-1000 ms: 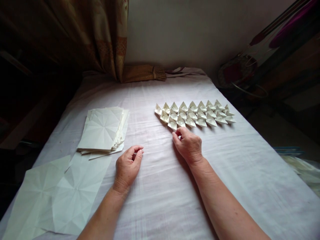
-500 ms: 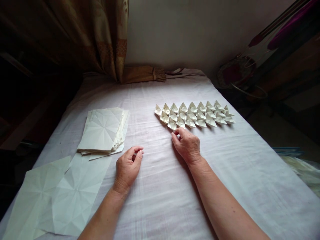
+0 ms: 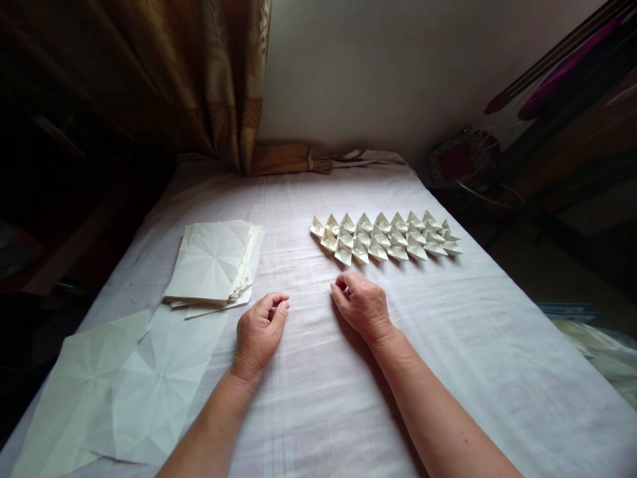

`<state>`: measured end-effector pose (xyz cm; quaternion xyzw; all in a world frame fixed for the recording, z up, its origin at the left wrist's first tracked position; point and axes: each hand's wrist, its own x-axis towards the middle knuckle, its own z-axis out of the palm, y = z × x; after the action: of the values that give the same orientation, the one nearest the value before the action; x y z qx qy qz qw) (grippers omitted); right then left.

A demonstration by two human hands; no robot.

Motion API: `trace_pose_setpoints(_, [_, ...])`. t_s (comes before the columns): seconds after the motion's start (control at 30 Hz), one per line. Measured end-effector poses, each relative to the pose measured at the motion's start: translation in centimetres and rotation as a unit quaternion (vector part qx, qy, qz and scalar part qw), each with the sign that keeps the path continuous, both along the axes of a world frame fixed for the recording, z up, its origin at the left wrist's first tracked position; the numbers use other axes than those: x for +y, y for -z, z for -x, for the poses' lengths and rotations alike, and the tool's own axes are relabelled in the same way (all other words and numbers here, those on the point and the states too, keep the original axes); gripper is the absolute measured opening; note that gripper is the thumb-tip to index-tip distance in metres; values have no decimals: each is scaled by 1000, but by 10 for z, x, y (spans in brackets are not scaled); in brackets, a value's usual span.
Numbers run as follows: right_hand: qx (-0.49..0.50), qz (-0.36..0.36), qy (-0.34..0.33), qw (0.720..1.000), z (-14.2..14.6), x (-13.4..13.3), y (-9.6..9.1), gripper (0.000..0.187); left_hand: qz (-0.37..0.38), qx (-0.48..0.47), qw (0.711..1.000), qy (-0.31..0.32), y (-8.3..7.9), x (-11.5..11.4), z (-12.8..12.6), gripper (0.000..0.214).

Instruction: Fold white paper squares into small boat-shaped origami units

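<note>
Over the cloth at the middle, my left hand (image 3: 259,332) is loosely closed, thumb against curled fingers, with nothing showing in it. My right hand (image 3: 362,304) is also closed and shows nothing in its fingers; it rests just in front of the folded paper boats (image 3: 378,240). Those small white boats stand upright, packed closely in three staggered rows. Left of my left hand lies a stack of creased white paper sheets (image 3: 206,262), its edges uneven. Nearer to me, two loose creased sheets (image 3: 154,385) overlap on the cloth.
A pale cloth (image 3: 308,411) covers the table. At the back, a gold-brown curtain (image 3: 233,86) hangs down, and a brown fringed tieback (image 3: 288,159) lies along the edge. Beyond the right edge are a round patterned object (image 3: 462,159) and plastic-wrapped items (image 3: 597,345).
My right hand has drawn back from the front row of boats, towards me and slightly left. My left hand stays nearly in place. The camera view has shifted a little.
</note>
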<state>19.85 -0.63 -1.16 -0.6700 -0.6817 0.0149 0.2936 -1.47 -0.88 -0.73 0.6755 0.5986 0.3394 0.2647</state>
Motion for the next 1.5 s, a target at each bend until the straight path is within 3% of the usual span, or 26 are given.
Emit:
trace_pose_setpoints(0.13, [28,66,-50,996,25,-8,-5,13,-19,1,1000,9,2,0,0,21])
trace_pose_setpoints(0.27, [32,86,-65,994,44,-11,-5,11,-60,-3,998,14,4,-2,0,19])
trace_pose_setpoints(0.4, [63,64,-59,994,45,-11,0,13,-198,67,978,-3,0,3,12,19])
trace_pose_setpoints(0.5, [87,49,-70,993,42,-11,4,14,-268,154,949,-61,-3,13,31,26])
trace_pose_setpoints(0.63, [97,45,-75,991,41,-12,6,14,-190,242,945,-112,0,23,59,53])
trace_pose_setpoints(0.77, [104,46,-78,990,41,-12,4,14,-100,274,950,-113,4,25,76,58])
trace_pose_setpoints(1.5, [102,53,-75,991,40,-13,4,13,-145,185,967,-95,4,27,109,31])
